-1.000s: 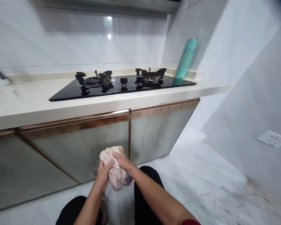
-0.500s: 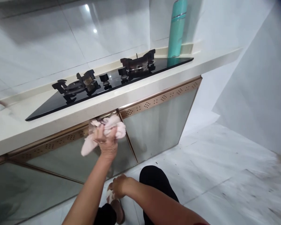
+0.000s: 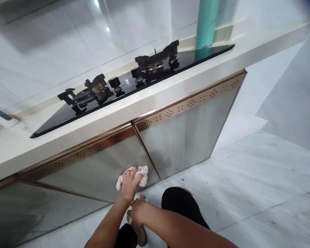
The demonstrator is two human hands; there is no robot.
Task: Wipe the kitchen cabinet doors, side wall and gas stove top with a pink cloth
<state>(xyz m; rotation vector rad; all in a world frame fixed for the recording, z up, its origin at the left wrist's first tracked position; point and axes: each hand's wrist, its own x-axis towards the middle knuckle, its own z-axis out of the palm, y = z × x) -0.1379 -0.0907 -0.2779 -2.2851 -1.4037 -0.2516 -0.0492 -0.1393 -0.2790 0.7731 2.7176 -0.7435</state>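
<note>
No text, label, brand, number or sign can be read. To the left of the cooktop (image 3: pixel 128 86), a white object (image 3: pixel 9 123) bears a dark panel (image 3: pixel 0 113), too blurred to show whether it carries lettering.

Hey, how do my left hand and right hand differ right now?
Your left hand grips the pink cloth against the cabinet door; your right hand holds nothing that shows.
Your left hand is higher in the view, your right hand lower.
Your left hand's fingers spread over the cloth; your right hand's hang below it.
Both are bare.
</note>
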